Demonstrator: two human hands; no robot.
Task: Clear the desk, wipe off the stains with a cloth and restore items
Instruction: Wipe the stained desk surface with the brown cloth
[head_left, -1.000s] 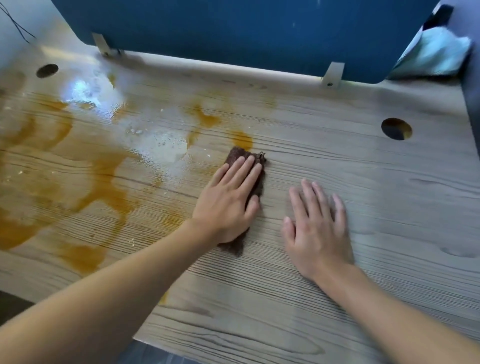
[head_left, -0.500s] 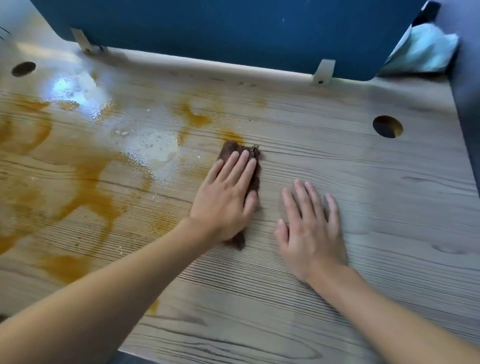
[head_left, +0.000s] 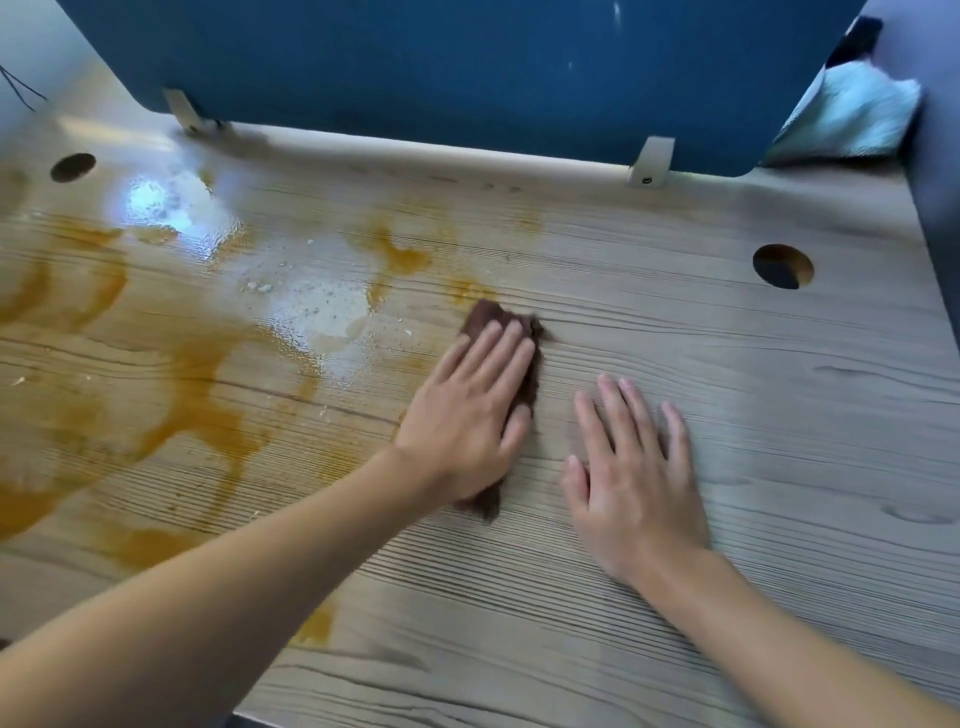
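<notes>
Brown, nubbly cloth (head_left: 485, 318) lies folded on the pale wood-grain counter (head_left: 753, 415), pinned flat beneath my left grip (head_left: 467, 415). The fingers are straight and close together and the palm presses down, with nothing curled round the fabric. My right grip (head_left: 634, 483) rests just right of it, fingers spread flat on bare wood and holding nothing; I'd judge it is bracing me. The cloth sits near the middle of the counter, at the right edge of the mess, its far tip touching a faint amber smear.

Clearing looks finished to me. Wiping seems roughly half done. The wood right of my grips looks dry and clean, while to the left broad orange-brown stains (head_left: 197, 400) sprawl from the near edge to the far side, with a glossy, foamy wet patch (head_left: 322, 312) among them. One more amber spot shows at the near edge beside my left forearm. Restoring items has not begun. A pale teal crumpled bundle (head_left: 857, 119), fabric I think, sits at the far right beyond the blue divider panel (head_left: 467, 67).
</notes>
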